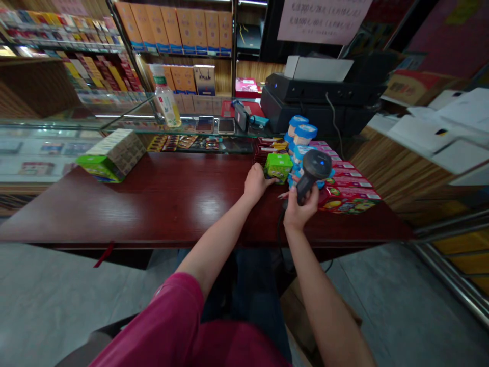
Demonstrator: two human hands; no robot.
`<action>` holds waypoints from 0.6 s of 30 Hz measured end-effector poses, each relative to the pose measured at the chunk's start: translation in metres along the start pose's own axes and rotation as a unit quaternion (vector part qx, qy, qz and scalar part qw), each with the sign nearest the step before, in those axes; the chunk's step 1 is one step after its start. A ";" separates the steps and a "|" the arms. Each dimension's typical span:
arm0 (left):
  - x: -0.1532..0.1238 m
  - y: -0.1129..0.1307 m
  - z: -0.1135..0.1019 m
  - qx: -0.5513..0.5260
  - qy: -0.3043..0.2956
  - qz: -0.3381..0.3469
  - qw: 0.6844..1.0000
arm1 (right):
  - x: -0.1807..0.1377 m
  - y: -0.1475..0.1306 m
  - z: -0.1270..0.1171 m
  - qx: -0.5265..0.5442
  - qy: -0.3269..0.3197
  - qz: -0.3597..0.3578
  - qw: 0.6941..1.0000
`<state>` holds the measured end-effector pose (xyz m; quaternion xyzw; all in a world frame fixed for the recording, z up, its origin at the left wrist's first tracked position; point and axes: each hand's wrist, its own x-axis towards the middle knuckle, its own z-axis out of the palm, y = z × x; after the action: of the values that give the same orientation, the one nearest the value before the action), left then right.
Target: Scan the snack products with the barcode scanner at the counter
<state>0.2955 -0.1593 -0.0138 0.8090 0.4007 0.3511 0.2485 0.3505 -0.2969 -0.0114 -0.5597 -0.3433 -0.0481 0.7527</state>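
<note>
My right hand (301,208) is wrapped round the handle of a dark handheld barcode scanner (315,165), its head raised and a blue light showing on top. My left hand (257,184) grips a small green box (278,166) at its left side, the thumb along the front and the other fingers partly hidden. The box rests on the dark red counter (206,204). Right behind the scanner are several blue-and-white tubs (304,133), some stacked. Red cartons (351,199) stand in a row to the right of them.
A green-and-white carton pack (114,153) lies at the counter's left. Beyond the counter, a glass display case carries a bottle (166,99) and phone-like devices (226,125). Black till equipment (321,102) stands at the back right. The scanner's cable (279,227) hangs over the front edge.
</note>
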 end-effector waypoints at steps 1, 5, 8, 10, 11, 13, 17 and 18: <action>0.000 -0.008 -0.006 -0.015 -0.009 0.018 1.000 | 0.000 -0.002 0.000 0.005 -0.013 0.005 1.000; -0.011 -0.058 -0.062 -0.019 -0.006 0.058 0.998 | -0.003 -0.012 0.002 0.053 -0.099 0.040 0.993; -0.032 -0.105 -0.135 0.055 0.066 0.036 0.996 | -0.012 -0.019 0.015 0.094 -0.183 0.087 0.975; -0.049 -0.136 -0.190 0.114 0.136 0.022 0.984 | -0.021 -0.023 0.030 0.118 -0.242 0.124 0.955; -0.057 -0.150 -0.218 0.137 0.179 0.007 0.974 | -0.026 -0.025 0.040 0.130 -0.272 0.144 0.943; -0.073 -0.178 -0.269 0.165 0.286 -0.038 0.943 | -0.038 -0.031 0.064 0.152 -0.331 0.190 0.912; -0.091 -0.228 -0.339 0.154 0.447 -0.124 0.873 | -0.064 -0.045 0.118 0.195 -0.420 0.270 0.844; -0.092 -0.239 -0.348 0.143 0.467 -0.144 0.861 | -0.070 -0.049 0.130 0.202 -0.437 0.285 0.829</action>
<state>-0.1247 -0.0599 0.0081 0.5100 0.6274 0.5871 -0.0383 0.2152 -0.2225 0.0063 -0.4303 -0.4635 0.4891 0.6007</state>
